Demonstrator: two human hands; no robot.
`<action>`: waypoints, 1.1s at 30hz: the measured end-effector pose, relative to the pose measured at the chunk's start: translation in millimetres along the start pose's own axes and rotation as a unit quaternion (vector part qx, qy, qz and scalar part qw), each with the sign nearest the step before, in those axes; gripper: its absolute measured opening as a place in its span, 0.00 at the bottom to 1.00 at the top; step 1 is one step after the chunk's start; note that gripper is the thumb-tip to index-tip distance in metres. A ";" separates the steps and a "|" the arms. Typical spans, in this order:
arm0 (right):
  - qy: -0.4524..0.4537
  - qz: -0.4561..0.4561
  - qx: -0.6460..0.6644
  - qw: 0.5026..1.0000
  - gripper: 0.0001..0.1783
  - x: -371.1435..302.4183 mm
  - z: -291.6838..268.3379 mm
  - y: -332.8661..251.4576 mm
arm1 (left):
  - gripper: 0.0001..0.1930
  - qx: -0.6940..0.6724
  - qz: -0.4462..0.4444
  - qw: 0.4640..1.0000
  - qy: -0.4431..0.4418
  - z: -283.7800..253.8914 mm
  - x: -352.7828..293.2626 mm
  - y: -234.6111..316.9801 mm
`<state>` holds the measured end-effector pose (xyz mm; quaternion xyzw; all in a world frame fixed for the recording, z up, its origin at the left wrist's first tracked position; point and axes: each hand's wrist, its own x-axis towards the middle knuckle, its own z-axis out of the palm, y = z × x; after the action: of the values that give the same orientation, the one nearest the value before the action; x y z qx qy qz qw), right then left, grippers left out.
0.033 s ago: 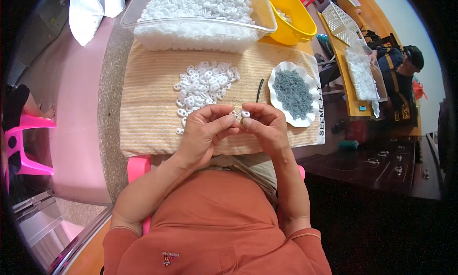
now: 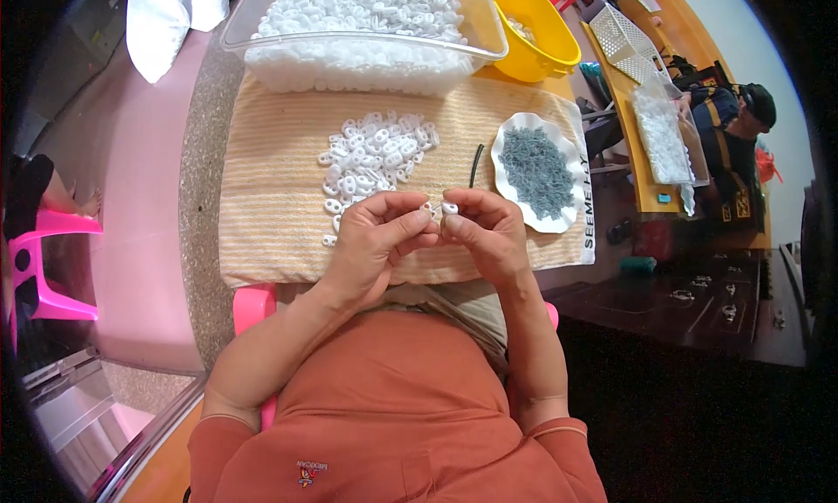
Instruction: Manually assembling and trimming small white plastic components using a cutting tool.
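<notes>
Both pinch: left hand a small pale piece, right hand a white oval plastic piece. Light, steady fingering should suit.

Head view, fisheye: from close above, we look down past the orange shirt onto the striped towel.

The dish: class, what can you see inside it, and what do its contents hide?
Inside the dish is a heap of small, dull grey-green pieces. The heap covers the dish's middle, so its bottom there and the lower pieces cannot be seen.
</notes>
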<state>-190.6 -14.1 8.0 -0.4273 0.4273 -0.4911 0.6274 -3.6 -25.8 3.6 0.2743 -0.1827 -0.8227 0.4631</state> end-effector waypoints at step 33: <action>0.026 0.020 -0.040 0.999 0.18 0.2 4.4 -3.5 | 0.09 0.117 -0.002 0.992 0.040 0.1 3.9 1.4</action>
<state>-187.2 -14.3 12.5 -0.4304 0.4713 -0.4719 0.6083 -4.4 -29.8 3.3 0.3599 -0.2586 -0.7849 0.4331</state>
